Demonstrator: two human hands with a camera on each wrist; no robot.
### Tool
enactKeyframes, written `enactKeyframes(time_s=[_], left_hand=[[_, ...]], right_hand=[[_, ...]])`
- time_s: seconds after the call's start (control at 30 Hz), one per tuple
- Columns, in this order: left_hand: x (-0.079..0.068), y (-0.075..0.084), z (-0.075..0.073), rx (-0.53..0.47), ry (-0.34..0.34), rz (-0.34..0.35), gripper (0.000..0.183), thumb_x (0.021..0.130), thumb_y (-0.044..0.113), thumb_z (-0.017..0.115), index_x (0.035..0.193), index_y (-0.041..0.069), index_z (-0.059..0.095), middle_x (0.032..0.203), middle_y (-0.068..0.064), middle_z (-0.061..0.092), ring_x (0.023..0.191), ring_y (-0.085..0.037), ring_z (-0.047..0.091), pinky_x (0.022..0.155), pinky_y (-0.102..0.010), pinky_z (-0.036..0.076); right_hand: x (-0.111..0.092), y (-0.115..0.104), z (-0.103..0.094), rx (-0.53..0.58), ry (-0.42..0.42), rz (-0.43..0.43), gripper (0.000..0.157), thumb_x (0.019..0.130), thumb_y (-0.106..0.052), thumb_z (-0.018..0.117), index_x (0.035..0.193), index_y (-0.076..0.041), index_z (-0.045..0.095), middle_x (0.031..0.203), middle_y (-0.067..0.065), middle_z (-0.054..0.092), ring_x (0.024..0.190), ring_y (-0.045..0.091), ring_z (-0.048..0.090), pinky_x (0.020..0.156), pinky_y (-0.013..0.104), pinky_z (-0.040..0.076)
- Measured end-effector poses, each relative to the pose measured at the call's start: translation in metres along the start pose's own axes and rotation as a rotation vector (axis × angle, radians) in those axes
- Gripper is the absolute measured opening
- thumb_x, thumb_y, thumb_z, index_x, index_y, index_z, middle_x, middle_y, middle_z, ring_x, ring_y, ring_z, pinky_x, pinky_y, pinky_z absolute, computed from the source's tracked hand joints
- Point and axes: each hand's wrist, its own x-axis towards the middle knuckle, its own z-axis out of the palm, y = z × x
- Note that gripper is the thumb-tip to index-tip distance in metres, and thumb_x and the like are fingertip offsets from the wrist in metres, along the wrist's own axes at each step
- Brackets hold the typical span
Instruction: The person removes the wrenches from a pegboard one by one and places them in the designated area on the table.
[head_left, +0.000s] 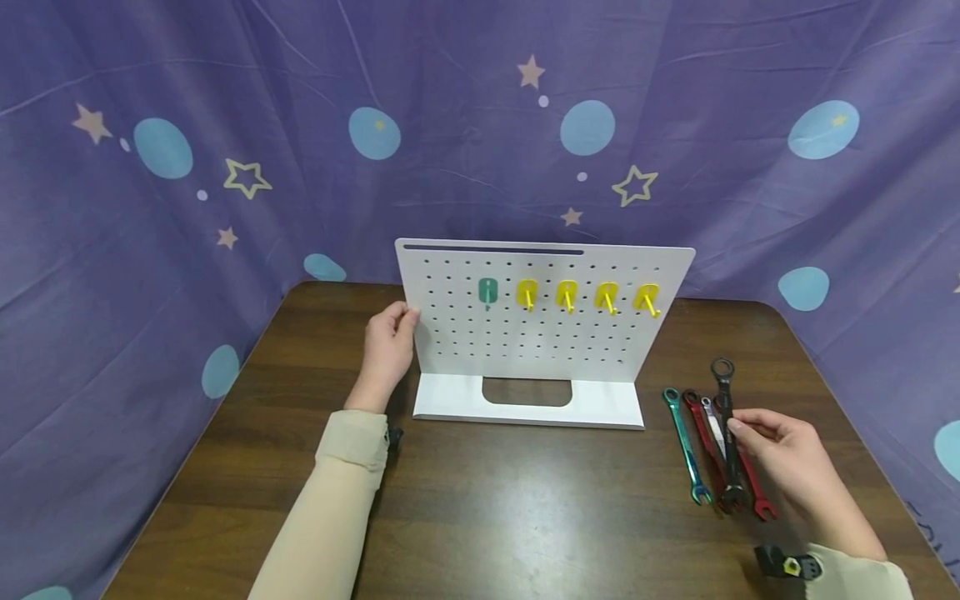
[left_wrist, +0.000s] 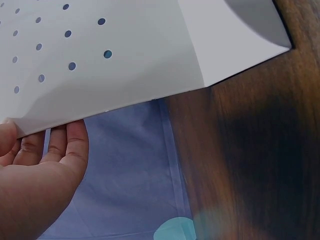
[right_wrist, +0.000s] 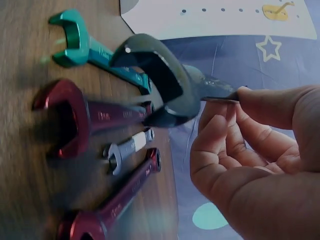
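Note:
Between thumb and fingers, my right hand (head_left: pixel 780 450) pinches a black combination wrench (head_left: pixel 724 417) by its shaft. In the right wrist view the open jaw end of this black wrench (right_wrist: pixel 155 80) faces the camera, above the other wrenches. Beneath and beside it on the table lie a green wrench (head_left: pixel 685 442), a dark red wrench (head_left: pixel 703 437), a small silver wrench (head_left: pixel 712 423) and another red wrench (head_left: pixel 759 492). At the left edge of a white pegboard (head_left: pixel 457 342), my left hand (head_left: pixel 387 346) grips the panel, thumb in front and fingers behind.
The pegboard stands upright on a white base (head_left: pixel 450 400) with a cutout. Along its upper part runs a row of hooks: a green hook (head_left: pixel 488 291) at left, then several yellow ones, the first yellow hook (head_left: pixel 527 294) beside it. A purple curtain (head_left: pixel 480 125) hangs behind the wooden table (head_left: pixel 480 517).

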Motion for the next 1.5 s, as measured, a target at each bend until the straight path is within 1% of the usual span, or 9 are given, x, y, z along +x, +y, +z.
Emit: enactKeyframes(time_s=[0.13, 0.27, 0.4, 0.5, 0.63, 0.8, 1.0, 1.37, 1.5], left_hand=[[0.0, -0.001, 0.0, -0.001, 0.004, -0.002, 0.025, 0.108, 0.016, 0.052, 0.102, -0.004, 0.068, 0.084, -0.017, 0.062, 0.073, -0.022, 0.048, 0.062, -0.031, 0.04], [0.0, -0.001, 0.0, -0.002, 0.007, -0.005, 0.024, 0.108, 0.015, 0.053, 0.102, -0.003, 0.068, 0.08, -0.016, 0.06, 0.071, -0.022, 0.047, 0.06, -0.031, 0.039], [0.0, -0.001, 0.0, -0.002, 0.002, -0.006, 0.024, 0.108, 0.016, 0.053, 0.103, -0.003, 0.068, 0.082, -0.016, 0.062, 0.071, -0.022, 0.047, 0.06, -0.031, 0.039], [0.0, -0.001, 0.0, -0.005, 0.001, -0.005, 0.024, 0.108, 0.016, 0.053, 0.103, -0.003, 0.068, 0.082, -0.017, 0.062, 0.07, -0.022, 0.047, 0.059, -0.031, 0.039], [0.0, -0.001, 0.0, -0.008, 0.004, -0.005, 0.024, 0.108, 0.015, 0.053, 0.101, -0.003, 0.067, 0.079, -0.016, 0.058, 0.069, -0.023, 0.047, 0.058, -0.032, 0.038], [0.0, 0.0, 0.0, -0.01, 0.0, -0.011, 0.024, 0.108, 0.016, 0.053, 0.101, -0.003, 0.067, 0.082, -0.017, 0.061, 0.071, -0.023, 0.047, 0.06, -0.032, 0.039], [0.0, -0.001, 0.0, -0.004, -0.002, -0.016, 0.025, 0.108, 0.017, 0.053, 0.1, -0.002, 0.067, 0.081, -0.017, 0.059, 0.071, -0.022, 0.047, 0.06, -0.032, 0.039], [0.001, -0.001, 0.0, -0.008, 0.005, -0.002, 0.025, 0.108, 0.016, 0.053, 0.098, -0.003, 0.067, 0.078, -0.016, 0.057, 0.069, -0.022, 0.046, 0.059, -0.032, 0.038], [0.0, -0.001, 0.0, -0.003, 0.002, -0.003, 0.026, 0.108, 0.017, 0.053, 0.1, -0.003, 0.067, 0.08, -0.016, 0.059, 0.07, -0.023, 0.047, 0.06, -0.032, 0.039]], right_hand=[[0.0, 0.005, -0.005, -0.009, 0.006, 0.01, 0.042, 0.105, -0.021, 0.061, 0.126, 0.014, 0.06, 0.106, 0.011, 0.07, 0.082, 0.007, 0.066, 0.069, 0.029, 0.057], [0.0, 0.011, -0.012, -0.07, 0.003, 0.026, 0.043, 0.105, -0.023, 0.06, 0.126, 0.014, 0.06, 0.105, 0.012, 0.07, 0.079, 0.007, 0.066, 0.067, 0.028, 0.055], [0.0, 0.015, -0.018, -0.104, -0.009, 0.032, 0.043, 0.106, -0.022, 0.058, 0.126, 0.016, 0.059, 0.106, 0.019, 0.071, 0.079, 0.006, 0.065, 0.066, 0.028, 0.055], [0.001, 0.017, -0.021, -0.101, -0.014, 0.029, 0.042, 0.107, -0.02, 0.057, 0.125, 0.018, 0.058, 0.105, 0.021, 0.071, 0.079, 0.007, 0.065, 0.066, 0.028, 0.055], [0.001, 0.021, -0.024, -0.103, -0.019, 0.027, 0.042, 0.106, -0.019, 0.058, 0.124, 0.018, 0.058, 0.101, 0.017, 0.071, 0.078, 0.007, 0.065, 0.065, 0.028, 0.055], [0.001, 0.025, -0.028, -0.075, -0.042, 0.045, 0.043, 0.106, -0.019, 0.057, 0.124, 0.021, 0.056, 0.102, 0.017, 0.071, 0.08, 0.005, 0.065, 0.067, 0.028, 0.056], [0.001, 0.029, -0.03, -0.099, -0.044, 0.04, 0.043, 0.106, -0.02, 0.058, 0.123, 0.02, 0.058, 0.102, 0.015, 0.07, 0.079, 0.004, 0.064, 0.066, 0.027, 0.055], [0.002, 0.036, -0.032, -0.109, -0.045, 0.073, 0.043, 0.106, -0.018, 0.059, 0.121, 0.022, 0.058, 0.107, 0.023, 0.068, 0.079, 0.004, 0.064, 0.066, 0.027, 0.056], [0.003, 0.037, -0.033, -0.112, -0.053, 0.075, 0.041, 0.106, -0.015, 0.057, 0.12, 0.023, 0.057, 0.107, 0.026, 0.067, 0.08, 0.002, 0.063, 0.067, 0.026, 0.056]])
